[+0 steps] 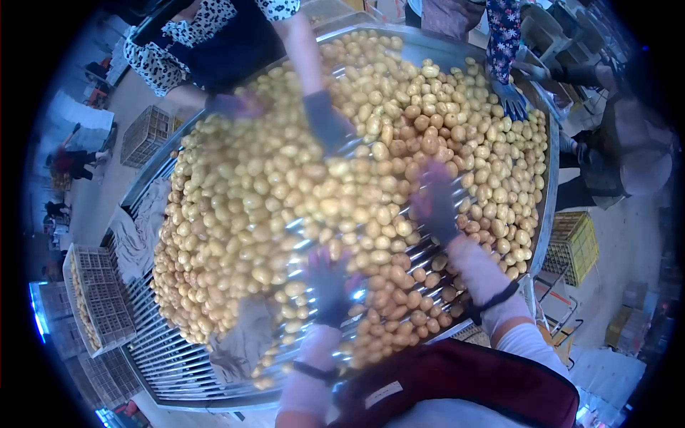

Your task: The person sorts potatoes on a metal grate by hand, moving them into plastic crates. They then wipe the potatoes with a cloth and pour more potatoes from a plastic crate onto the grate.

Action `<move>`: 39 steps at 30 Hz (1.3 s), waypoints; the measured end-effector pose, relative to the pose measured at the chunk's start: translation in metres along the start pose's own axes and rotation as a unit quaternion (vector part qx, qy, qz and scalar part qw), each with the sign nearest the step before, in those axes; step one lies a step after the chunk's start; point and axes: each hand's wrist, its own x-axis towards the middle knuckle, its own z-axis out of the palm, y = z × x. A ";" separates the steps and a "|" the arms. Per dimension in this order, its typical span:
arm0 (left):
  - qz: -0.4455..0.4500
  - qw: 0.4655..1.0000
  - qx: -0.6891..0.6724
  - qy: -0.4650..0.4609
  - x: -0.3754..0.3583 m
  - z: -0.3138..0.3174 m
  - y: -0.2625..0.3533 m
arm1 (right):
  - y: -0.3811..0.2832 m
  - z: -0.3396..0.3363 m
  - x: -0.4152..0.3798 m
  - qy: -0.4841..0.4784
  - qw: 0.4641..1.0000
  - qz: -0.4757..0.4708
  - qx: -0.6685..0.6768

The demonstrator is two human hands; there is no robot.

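Many round yellow-brown potato-like pieces (257, 207) cover a metal roller table (178, 371). My left hand (330, 289), in a dark glove with pinkish fingers, is over the rollers near the table's front, among the pieces; motion smears its fingers. Farther right and higher, my right hand (434, 200), gloved alike, lies at the edge of the heap beside bare rollers; its fingers are blurred too. Whether either hand holds a piece cannot be made out. Browner pieces (396, 299) lie between my two forearms.
Across the table a person in a spotted top (221, 36) reaches in with two gloved hands. Another person's blue-gloved hand (511, 101) rests at the back right. Crates stand left (103, 296) and right (571, 246). Grey cloths (246, 335) lie on the rollers.
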 end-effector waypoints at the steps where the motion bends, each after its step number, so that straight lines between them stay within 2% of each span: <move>1: 0.001 1.000 0.008 0.006 -0.009 0.002 0.002 | -0.031 -0.008 -0.015 -0.140 0.989 -0.042 -0.036; 2: 0.005 1.000 0.013 -0.022 -0.021 0.006 0.001 | -0.053 -0.016 -0.033 -0.275 0.955 -0.083 -0.070; 4: 0.004 0.997 -0.008 -0.077 -0.052 0.009 -0.002 | -0.067 -0.017 -0.082 -0.209 0.971 -0.088 -0.076; 6: -0.018 0.987 -0.090 -0.130 -0.078 -0.007 0.000 | -0.067 -0.029 -0.104 -0.233 0.967 -0.094 -0.042; 8: -0.040 0.978 -0.142 -0.145 -0.097 -0.017 0.005 | -0.064 -0.047 -0.111 -0.241 0.965 -0.104 -0.002; 9: -0.052 0.973 -0.168 -0.151 -0.107 -0.022 0.007 | -0.063 -0.050 -0.107 -0.254 0.964 -0.075 -0.020; 11: -0.047 0.975 -0.168 -0.141 -0.118 -0.032 0.009 | -0.055 -0.053 -0.085 -0.283 0.958 -0.014 -0.053; 12: -0.041 0.975 -0.178 -0.127 -0.121 -0.031 0.009 | -0.062 -0.044 -0.073 -0.200 0.977 -0.006 -0.081; 15: -0.042 0.976 -0.188 -0.101 -0.121 -0.032 0.007 | -0.040 -0.004 -0.056 -0.159 0.979 -0.060 -0.113; 18: -0.056 0.981 -0.149 -0.107 -0.095 -0.030 0.007 | -0.048 0.006 -0.045 -0.237 0.957 -0.027 -0.165; 19: -0.054 0.987 -0.116 -0.102 -0.086 -0.029 0.005 | -0.049 0.006 -0.046 -0.253 0.954 -0.013 -0.157; 21: -0.015 0.996 -0.085 -0.032 -0.064 -0.029 0.001 | -0.047 0.011 -0.051 -0.286 0.948 0.014 -0.141; 23: 0.061 0.989 -0.091 0.096 -0.036 -0.030 -0.002 | -0.051 0.011 -0.077 -0.281 0.959 0.040 0.003; 24: 0.053 0.988 -0.104 0.105 -0.018 -0.030 -0.002 | -0.055 0.007 -0.094 -0.276 0.957 0.055 0.073; 25: 0.046 0.985 -0.119 0.112 0.001 -0.029 0.000 | -0.061 0.001 -0.108 -0.240 0.968 0.017 0.066; 26: 0.041 0.983 -0.136 0.118 0.016 -0.026 0.002 | -0.071 -0.014 -0.110 -0.291 0.949 0.065 0.105; 29: 0.048 0.987 -0.137 0.061 0.041 0.025 -0.017 | -0.096 -0.052 -0.123 -0.234 0.959 0.087 0.130; 30: 0.016 0.983 -0.176 0.057 0.051 0.025 -0.014 | -0.088 -0.057 -0.129 -0.206 0.968 0.103 0.097; 31: 0.023 0.985 -0.154 0.078 0.055 0.026 -0.013 | -0.078 -0.066 -0.132 -0.150 0.974 0.153 0.069; 33: -0.016 0.985 -0.168 0.024 0.062 0.024 -0.009 | -0.073 -0.093 -0.118 -0.039 0.968 0.249 0.013; 35: -0.009 0.981 -0.193 0.029 0.064 0.035 -0.014 | -0.035 -0.107 -0.112 -0.033 0.975 0.200 -0.094; 38: -0.022 0.977 -0.213 0.023 0.065 0.039 -0.015 | -0.004 -0.104 -0.108 -0.054 0.984 0.115 -0.123; 39: -0.032 0.976 -0.216 0.018 0.064 0.038 -0.015 | 0.004 -0.095 -0.110 -0.077 0.979 0.113 -0.152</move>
